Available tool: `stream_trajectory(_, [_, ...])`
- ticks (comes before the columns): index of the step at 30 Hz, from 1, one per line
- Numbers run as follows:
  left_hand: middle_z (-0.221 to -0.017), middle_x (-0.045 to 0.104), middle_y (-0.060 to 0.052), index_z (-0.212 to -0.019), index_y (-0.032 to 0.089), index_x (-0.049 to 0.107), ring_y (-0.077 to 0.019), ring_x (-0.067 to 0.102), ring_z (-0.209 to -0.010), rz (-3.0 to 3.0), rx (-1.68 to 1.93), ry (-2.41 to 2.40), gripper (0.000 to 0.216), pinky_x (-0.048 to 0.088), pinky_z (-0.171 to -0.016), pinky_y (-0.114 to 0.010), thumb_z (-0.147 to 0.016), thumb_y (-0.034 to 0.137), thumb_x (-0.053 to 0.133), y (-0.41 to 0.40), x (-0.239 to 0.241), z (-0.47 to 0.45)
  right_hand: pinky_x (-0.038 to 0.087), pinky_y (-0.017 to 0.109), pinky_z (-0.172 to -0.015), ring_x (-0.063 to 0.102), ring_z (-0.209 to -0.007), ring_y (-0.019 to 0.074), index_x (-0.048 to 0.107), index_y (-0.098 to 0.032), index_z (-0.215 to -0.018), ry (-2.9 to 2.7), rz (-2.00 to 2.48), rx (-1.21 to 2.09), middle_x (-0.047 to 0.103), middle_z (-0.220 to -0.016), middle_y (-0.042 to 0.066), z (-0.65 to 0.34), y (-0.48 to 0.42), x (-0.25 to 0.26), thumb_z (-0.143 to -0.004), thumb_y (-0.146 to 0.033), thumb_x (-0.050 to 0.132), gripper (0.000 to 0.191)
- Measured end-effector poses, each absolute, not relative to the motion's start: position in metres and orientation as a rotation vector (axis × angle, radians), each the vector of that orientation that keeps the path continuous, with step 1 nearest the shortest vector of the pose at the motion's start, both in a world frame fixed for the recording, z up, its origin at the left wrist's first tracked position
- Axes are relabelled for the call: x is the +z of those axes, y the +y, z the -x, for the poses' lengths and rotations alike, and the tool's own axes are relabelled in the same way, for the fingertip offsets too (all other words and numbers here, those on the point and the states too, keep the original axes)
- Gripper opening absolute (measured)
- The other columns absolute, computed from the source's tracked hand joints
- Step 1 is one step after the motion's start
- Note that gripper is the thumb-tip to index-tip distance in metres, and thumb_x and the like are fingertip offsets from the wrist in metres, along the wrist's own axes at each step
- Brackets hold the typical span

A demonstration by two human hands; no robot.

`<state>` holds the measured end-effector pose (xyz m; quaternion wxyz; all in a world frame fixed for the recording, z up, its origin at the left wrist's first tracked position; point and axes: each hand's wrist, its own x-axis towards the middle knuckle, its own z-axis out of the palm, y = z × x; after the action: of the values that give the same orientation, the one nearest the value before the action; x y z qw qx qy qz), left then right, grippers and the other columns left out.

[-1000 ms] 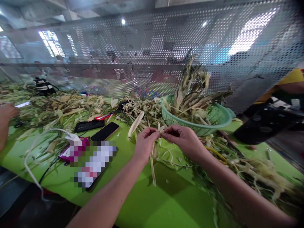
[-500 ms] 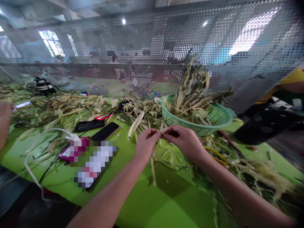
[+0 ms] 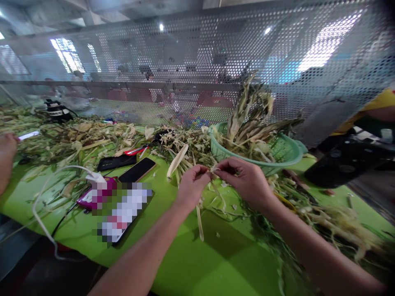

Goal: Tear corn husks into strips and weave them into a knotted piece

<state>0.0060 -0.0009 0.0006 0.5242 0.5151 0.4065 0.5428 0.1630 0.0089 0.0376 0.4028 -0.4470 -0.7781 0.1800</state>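
Note:
My left hand (image 3: 191, 187) and my right hand (image 3: 245, 181) meet above the green table (image 3: 197, 263), each pinching the same pale dried husk strip (image 3: 200, 218). The strip hangs down from my fingers toward the tabletop. Both hands are closed in a pinch. A light green plastic basket (image 3: 286, 158) heaped with dried husks stands just behind my right hand. Loose husk scraps (image 3: 185, 148) lie around and beyond my hands.
Phones (image 3: 137, 169) and a white cable (image 3: 46, 187) lie left of my hands, with red-handled scissors (image 3: 135, 150) behind them. Another person's hand (image 3: 6, 156) shows at the far left. A perforated metal screen (image 3: 197, 74) closes the table's far side. Husk piles (image 3: 333, 222) cover the right.
Both hands have lifted slightly and pulled a little apart while keeping hold of the husk strip. The person's hand at the far left has drawn back toward the edge.

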Motion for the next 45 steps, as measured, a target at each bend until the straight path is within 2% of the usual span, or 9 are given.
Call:
stream_trajectory(6, [-0.075,0.056,0.001,-0.079,0.017,0.06,-0.0116,0.049,-0.071,-1.346,1.244,0.932,0.012,0.037,-0.067,-0.023,-0.08,0.029,0.058,-0.002,0.004,-0.001,0.046,0.03,-0.065,0.06,-0.069,0.0176,0.067,-0.019,-0.079,-1.923,1.153,0.479,0.066,-0.073,0.003,-0.163,0.011,0.032,-0.082,-0.035,0.064,0.017])
stream_trajectory(11, [-0.077,0.056,0.001,-0.08,0.017,0.059,-0.0115,0.049,-0.072,-1.372,1.227,0.924,0.011,0.037,-0.067,-0.023,-0.082,0.027,0.057,-0.001,0.002,0.001,0.049,0.031,-0.07,0.063,-0.077,0.0189,0.066,-0.018,-0.099,-1.82,1.081,0.88,0.069,-0.084,0.005,-0.167,0.02,0.027,-0.078,-0.041,0.069,0.031])
stream_trajectory(13, [-0.076,0.055,0.001,-0.08,0.017,0.059,-0.0113,0.048,-0.072,-1.368,1.22,0.921,0.011,0.037,-0.067,-0.023,-0.082,0.028,0.058,-0.001,0.001,0.001,0.049,0.031,-0.072,0.063,-0.078,0.0186,0.066,-0.018,-0.099,-1.815,1.054,0.952,0.069,-0.085,0.004,-0.169,0.021,0.026,-0.077,-0.041,0.07,0.032])
stream_trajectory(17, [-0.075,0.055,0.001,-0.08,0.017,0.059,-0.0114,0.049,-0.072,-1.327,1.231,0.929,0.013,0.037,-0.069,-0.023,-0.081,0.03,0.059,0.0,0.0,-0.001,0.046,0.028,-0.068,0.06,-0.071,0.0166,0.067,-0.018,-0.085,-1.873,1.111,0.8,0.066,-0.075,0.002,-0.17,0.02,0.027,-0.08,-0.04,0.067,0.023])
stream_trajectory(23, [-0.074,0.057,0.001,-0.08,0.017,0.061,-0.0118,0.05,-0.072,-1.282,1.225,0.986,0.019,0.038,-0.071,-0.024,-0.08,0.035,0.061,-0.001,0.0,-0.002,0.044,0.028,-0.064,0.058,-0.068,0.0162,0.065,-0.018,-0.082,-1.924,1.202,0.564,0.065,-0.072,0.002,-0.168,0.014,0.028,-0.083,-0.038,0.062,0.02])
stream_trajectory(27, [-0.072,0.058,0.001,-0.077,0.016,0.062,-0.0114,0.051,-0.071,-1.196,1.272,0.96,0.016,0.038,-0.072,-0.024,-0.078,0.032,0.063,0.001,-0.001,-0.002,0.047,0.029,-0.068,0.061,-0.072,0.0173,0.065,-0.017,-0.086,-1.882,1.155,0.671,0.067,-0.076,0.003,-0.165,0.014,0.028,-0.081,-0.038,0.064,0.021])
stream_trajectory(32, [-0.07,0.061,0.001,-0.075,0.016,0.065,-0.0113,0.053,-0.069,-0.993,1.369,0.897,0.016,0.04,-0.072,-0.025,-0.074,0.031,0.067,0.006,-0.007,-0.003,0.052,0.031,-0.072,0.063,-0.08,0.0189,0.06,-0.017,-0.098,-1.78,1.052,0.916,0.067,-0.087,0.006,-0.163,0.018,0.023,-0.076,-0.037,0.072,0.032])
stream_trajectory(39, [-0.07,0.062,0.0,-0.076,0.015,0.066,-0.0107,0.054,-0.07,-0.948,1.351,0.89,0.013,0.041,-0.073,-0.025,-0.074,0.029,0.068,0.004,-0.006,-0.004,0.052,0.032,-0.069,0.064,-0.074,0.0187,0.065,-0.018,-0.09,-1.831,1.089,0.771,0.069,-0.08,0.005,-0.161,0.014,0.018,-0.081,-0.039,0.068,0.023])
stream_trajectory(45, [-0.069,0.06,0.001,-0.075,0.015,0.065,-0.0098,0.053,-0.068,-0.924,1.334,0.87,0.014,0.04,-0.07,-0.024,-0.073,0.028,0.068,0.003,-0.007,-0.005,0.051,0.03,-0.066,0.064,-0.071,0.0181,0.066,-0.018,-0.087,-1.809,1.1,0.702,0.069,-0.078,0.004,-0.16,0.013,0.013,-0.079,-0.038,0.07,0.022])
